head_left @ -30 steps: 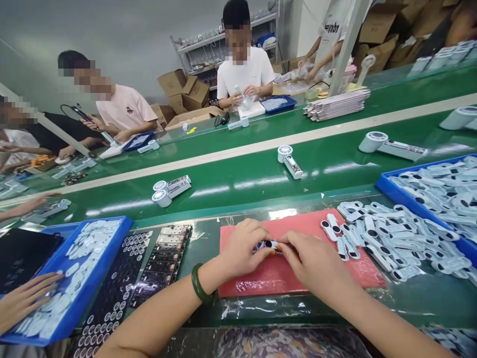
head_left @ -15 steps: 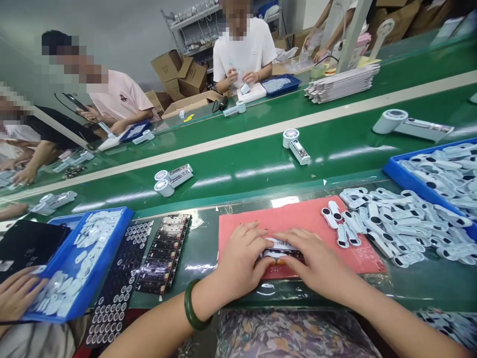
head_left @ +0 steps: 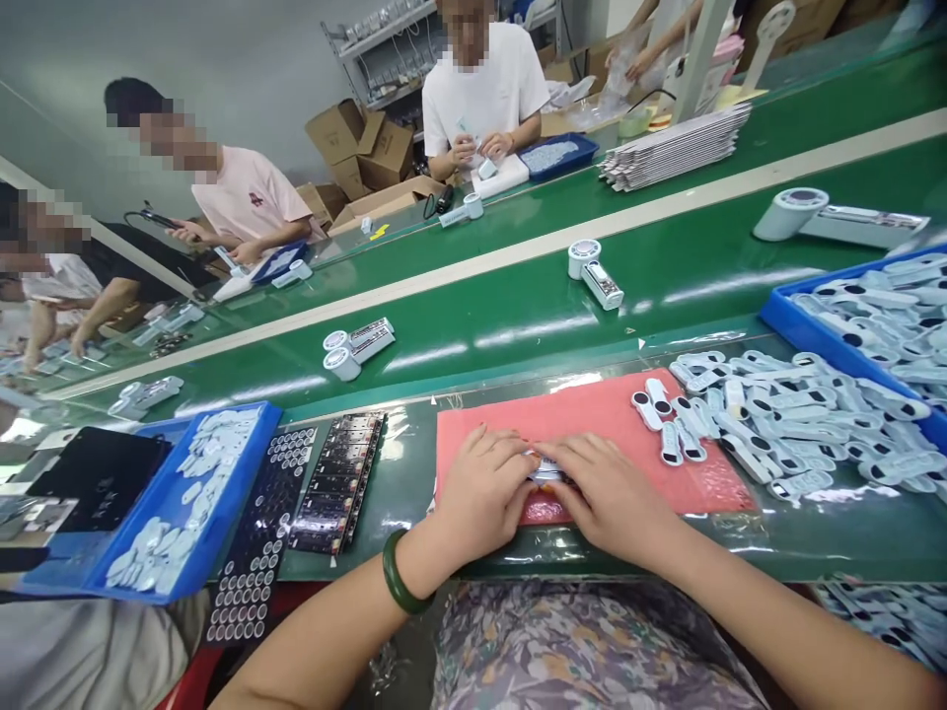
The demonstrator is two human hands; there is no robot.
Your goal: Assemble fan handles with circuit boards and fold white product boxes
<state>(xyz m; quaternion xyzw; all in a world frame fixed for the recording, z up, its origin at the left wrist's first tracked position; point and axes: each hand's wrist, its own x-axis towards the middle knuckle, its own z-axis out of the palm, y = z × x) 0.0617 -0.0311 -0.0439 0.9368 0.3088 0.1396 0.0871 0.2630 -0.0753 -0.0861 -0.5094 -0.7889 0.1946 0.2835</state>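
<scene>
Both of my hands are together over a pink mat (head_left: 473, 419) at the table's front edge. Between them lies a small pale casing piece (head_left: 547, 469), mostly hidden by the fingers. My left hand (head_left: 484, 483) grips its left end, thumb toward me and fingers curled over the far side. On the right end, my right hand (head_left: 603, 488) closes in the same way. To the right on the mat are a few pale blue handle-shaped covers (head_left: 670, 442) with dark round spots, beside a larger heap of the same covers (head_left: 799, 414).
Left of the mat lie circuit board panels (head_left: 340, 478), a black sheet of round stickers (head_left: 255, 542) and a blue tray (head_left: 262, 434) of pale pieces. Another blue tray (head_left: 776, 314) holds covers at right. Handheld fans (head_left: 584, 258) lie on the green belt (head_left: 480, 286). Co-workers sit opposite.
The view has shifted slightly. My fingers have closed further around the piece, and the dark part showing before is now covered. A co-worker's hand has left the left tray.
</scene>
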